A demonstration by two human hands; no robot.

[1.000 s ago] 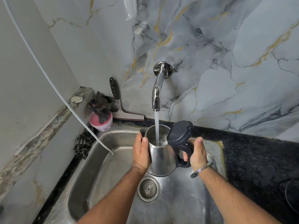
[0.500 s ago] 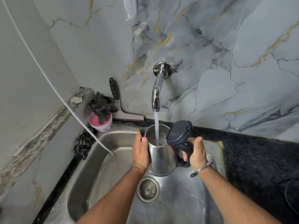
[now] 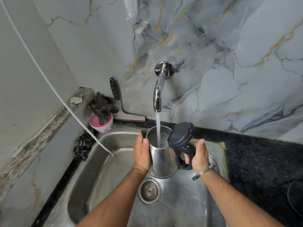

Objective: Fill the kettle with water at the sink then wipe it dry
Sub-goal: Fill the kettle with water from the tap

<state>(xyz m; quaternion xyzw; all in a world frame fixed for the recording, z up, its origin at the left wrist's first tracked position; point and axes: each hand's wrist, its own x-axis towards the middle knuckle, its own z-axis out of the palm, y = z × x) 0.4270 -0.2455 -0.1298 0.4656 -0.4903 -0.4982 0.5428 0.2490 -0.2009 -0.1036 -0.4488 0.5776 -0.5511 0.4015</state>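
A steel kettle (image 3: 164, 159) with its dark lid (image 3: 181, 135) flipped open is held upright above the steel sink (image 3: 101, 169), under the wall tap (image 3: 158, 94). A stream of water (image 3: 157, 123) runs from the spout straight into the kettle's mouth, and the water inside is bubbling. My left hand (image 3: 141, 154) grips the kettle's body on its left side. My right hand (image 3: 198, 154) is wrapped around the black handle on the right; a metal bangle sits on that wrist.
The drain strainer (image 3: 149, 191) lies just below the kettle. At the sink's back left corner stand a pink tub with a black scrubber (image 3: 101, 118), a squeegee (image 3: 121, 110) against the wall and a checked cloth (image 3: 82, 145). A white hose (image 3: 65, 102) hangs into the sink. Black countertop (image 3: 262, 169) runs right.
The hands and kettle have stayed almost still under the tap. Water keeps running in, and the level inside the kettle has risen.
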